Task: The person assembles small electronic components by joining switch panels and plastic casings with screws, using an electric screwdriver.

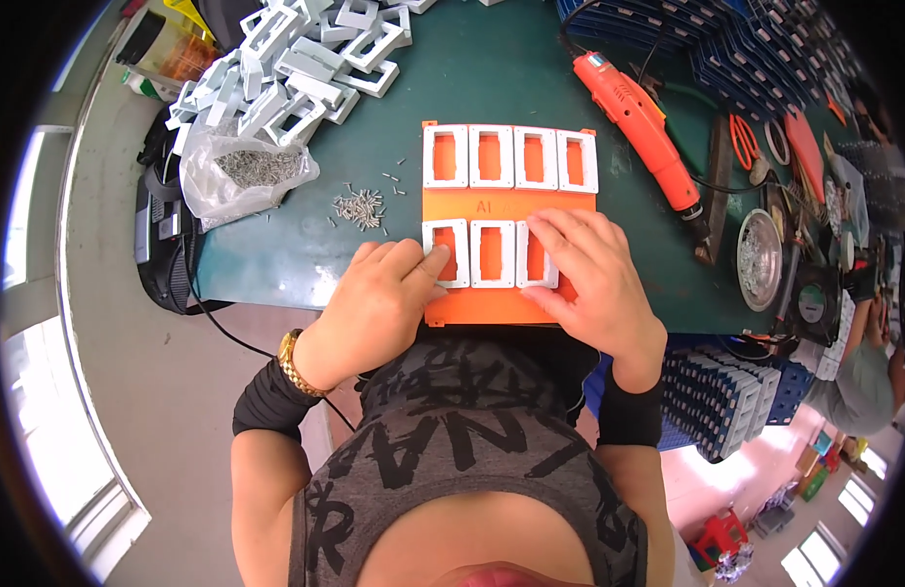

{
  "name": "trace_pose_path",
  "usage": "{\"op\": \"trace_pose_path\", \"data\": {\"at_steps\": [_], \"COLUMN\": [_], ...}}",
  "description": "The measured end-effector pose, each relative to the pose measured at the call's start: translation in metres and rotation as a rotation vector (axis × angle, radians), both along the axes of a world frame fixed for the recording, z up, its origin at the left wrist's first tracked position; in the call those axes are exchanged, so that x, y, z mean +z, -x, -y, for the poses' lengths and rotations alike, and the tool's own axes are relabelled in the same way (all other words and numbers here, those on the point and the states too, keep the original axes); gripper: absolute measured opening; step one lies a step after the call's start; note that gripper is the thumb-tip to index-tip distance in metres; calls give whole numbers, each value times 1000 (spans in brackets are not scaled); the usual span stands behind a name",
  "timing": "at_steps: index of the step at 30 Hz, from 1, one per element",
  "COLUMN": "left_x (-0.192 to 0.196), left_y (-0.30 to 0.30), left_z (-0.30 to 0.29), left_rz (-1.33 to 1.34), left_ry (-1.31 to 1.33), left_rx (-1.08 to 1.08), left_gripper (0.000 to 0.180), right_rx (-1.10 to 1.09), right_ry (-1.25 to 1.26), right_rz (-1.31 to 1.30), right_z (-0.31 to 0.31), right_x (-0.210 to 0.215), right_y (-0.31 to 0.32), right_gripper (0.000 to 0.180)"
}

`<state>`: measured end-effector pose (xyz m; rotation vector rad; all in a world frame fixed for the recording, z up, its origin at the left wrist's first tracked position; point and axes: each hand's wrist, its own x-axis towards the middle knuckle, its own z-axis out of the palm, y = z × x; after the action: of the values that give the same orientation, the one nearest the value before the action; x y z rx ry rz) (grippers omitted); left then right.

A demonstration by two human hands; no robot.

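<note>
An orange jig plate (pixel 506 203) lies on the green table near its front edge. White rectangular plastic frames (pixel 509 157) fill its far row, and more white frames (pixel 492 253) sit in its near row. My left hand (pixel 379 298) rests at the near left corner, its fingertips on the leftmost near frame. My right hand (pixel 594 279) lies flat over the near right part of the plate, fingers pressing on the frames there. Neither hand grips anything.
A heap of loose white frames (pixel 286 68) lies at the back left. A clear bag of small screws (pixel 242 171) and a loose screw pile (pixel 361 207) sit left of the plate. An orange electric screwdriver (pixel 638 117) and a metal bowl (pixel 759 256) lie to the right.
</note>
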<state>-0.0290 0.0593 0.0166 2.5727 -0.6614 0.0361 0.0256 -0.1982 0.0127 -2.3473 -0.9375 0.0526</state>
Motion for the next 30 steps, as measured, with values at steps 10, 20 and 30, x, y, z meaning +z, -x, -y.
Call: {"op": "trace_pose_path", "data": {"at_steps": [10,20,30], "left_x": [3,-4,4], "left_y": [-23,-19,-20], "left_z": [9,17,22], "left_rz": [73,-59,-99], "left_ry": [118,-244,-154], "left_rx": [-234,-380,-336], "left_gripper": [91,114,111], "right_rx": [45,84,15], "right_ry": [230,-92,-326], "right_rz": [34,-118,133], "right_z": [-15,8,-148], "right_x": [24,15,-12], "right_y": [-16,-28,-152], "right_gripper": [48,58,40]}}
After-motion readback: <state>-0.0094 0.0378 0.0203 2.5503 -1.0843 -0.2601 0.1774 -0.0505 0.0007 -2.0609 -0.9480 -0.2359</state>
